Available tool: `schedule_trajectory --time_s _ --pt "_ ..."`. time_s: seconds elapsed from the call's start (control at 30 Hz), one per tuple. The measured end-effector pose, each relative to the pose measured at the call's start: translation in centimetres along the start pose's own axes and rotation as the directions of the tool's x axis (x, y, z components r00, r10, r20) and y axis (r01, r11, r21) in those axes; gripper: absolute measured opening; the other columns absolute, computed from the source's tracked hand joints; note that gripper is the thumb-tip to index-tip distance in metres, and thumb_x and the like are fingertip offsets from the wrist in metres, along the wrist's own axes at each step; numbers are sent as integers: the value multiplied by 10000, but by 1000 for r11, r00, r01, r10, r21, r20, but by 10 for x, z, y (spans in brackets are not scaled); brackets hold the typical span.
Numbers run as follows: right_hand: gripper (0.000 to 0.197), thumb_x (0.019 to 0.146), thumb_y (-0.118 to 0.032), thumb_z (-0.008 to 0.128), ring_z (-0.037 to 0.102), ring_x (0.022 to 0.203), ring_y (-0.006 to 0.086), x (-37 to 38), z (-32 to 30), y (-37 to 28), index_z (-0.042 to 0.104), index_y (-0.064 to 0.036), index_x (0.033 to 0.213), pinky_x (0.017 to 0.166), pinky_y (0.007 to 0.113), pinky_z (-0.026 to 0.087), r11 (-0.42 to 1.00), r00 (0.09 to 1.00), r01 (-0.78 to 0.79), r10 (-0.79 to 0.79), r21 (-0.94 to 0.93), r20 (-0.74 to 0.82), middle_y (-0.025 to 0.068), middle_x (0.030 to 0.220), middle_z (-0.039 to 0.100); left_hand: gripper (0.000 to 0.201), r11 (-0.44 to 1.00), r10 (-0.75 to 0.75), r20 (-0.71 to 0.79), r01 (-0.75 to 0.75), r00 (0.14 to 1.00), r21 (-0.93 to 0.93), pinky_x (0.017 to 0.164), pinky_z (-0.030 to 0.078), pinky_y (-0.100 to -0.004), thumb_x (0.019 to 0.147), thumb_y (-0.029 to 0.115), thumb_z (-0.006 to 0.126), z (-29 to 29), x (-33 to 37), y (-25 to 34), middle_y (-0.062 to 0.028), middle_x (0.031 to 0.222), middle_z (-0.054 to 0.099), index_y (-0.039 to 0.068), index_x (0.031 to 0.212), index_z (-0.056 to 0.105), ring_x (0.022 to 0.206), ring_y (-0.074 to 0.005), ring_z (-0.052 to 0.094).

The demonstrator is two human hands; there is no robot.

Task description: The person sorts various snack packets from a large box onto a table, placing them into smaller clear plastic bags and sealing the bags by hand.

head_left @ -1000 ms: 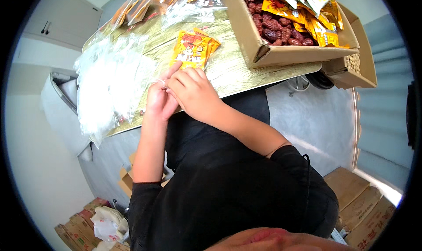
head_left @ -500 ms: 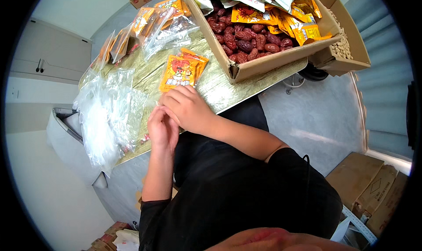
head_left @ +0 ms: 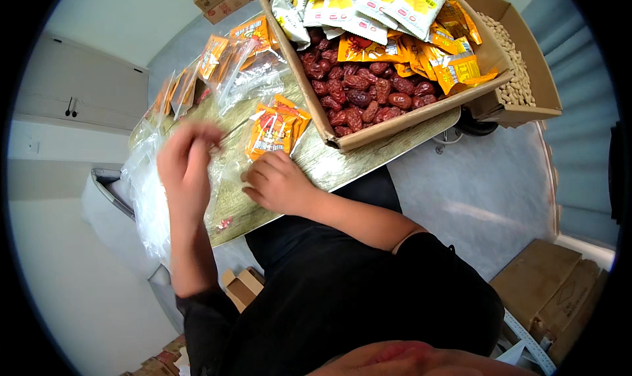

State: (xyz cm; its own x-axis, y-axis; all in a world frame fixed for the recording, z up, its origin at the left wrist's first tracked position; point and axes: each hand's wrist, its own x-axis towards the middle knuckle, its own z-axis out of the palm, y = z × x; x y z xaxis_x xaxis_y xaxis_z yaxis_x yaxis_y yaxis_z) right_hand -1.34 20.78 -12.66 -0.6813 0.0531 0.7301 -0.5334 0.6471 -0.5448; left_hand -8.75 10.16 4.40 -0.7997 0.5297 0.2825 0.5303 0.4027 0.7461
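A clear bag of orange snack packets (head_left: pixel 276 129) lies flat on the wood-grain table (head_left: pixel 322 142). At its near edge rests my right hand (head_left: pixel 280 184), palm down, the thumb apart from the bent fingers and the fingertips over the plastic. My left hand (head_left: pixel 189 159) is raised to the left of that bag and smeared by motion, so its fingers cannot be made out. Beneath and beside it spreads a heap of empty clear bags (head_left: pixel 146 195). Filled bags with orange packets (head_left: pixel 214 56) stand farther back on the table.
At the back right, a large cardboard box (head_left: pixel 388 127) holds dried red dates (head_left: pixel 359 98), orange sachets and white-and-yellow sachets (head_left: pixel 362 10). Behind it, another box contains peanuts (head_left: pixel 517 70). Small red scraps (head_left: pixel 225 223) lie by the table's front edge. Flattened cartons (head_left: pixel 536 277) stand on the floor at right.
My hands, together at the bag's near edge before, have parted. The left has moved left and up toward the empty bags; the right stays beside the packets. The view has shifted slightly.
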Motion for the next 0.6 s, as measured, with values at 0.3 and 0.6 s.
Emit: schedule_trajectory --time_s 0.3,0.6 --pt "194 768 -200 720 568 921 249 -7 -4 -3 678 -97 926 833 407 430 981 979 192 -191 -6 75 49 903 604 303 724 433 447 -598 783 345 863 549 -434 932 156 610 216 267 149 -171 1188 693 120 1223 685 1012 -346 689" --pt "172 783 -146 670 578 998 268 -12 -2 6 669 -86 944 905 418 439 990 985 143 -144 13 98 78 982 628 321 804 557 364 -595 746 -10 865 551 -374 839 69 593 220 275 143 -156 1056 747 55 1122 743 945 -292 709"
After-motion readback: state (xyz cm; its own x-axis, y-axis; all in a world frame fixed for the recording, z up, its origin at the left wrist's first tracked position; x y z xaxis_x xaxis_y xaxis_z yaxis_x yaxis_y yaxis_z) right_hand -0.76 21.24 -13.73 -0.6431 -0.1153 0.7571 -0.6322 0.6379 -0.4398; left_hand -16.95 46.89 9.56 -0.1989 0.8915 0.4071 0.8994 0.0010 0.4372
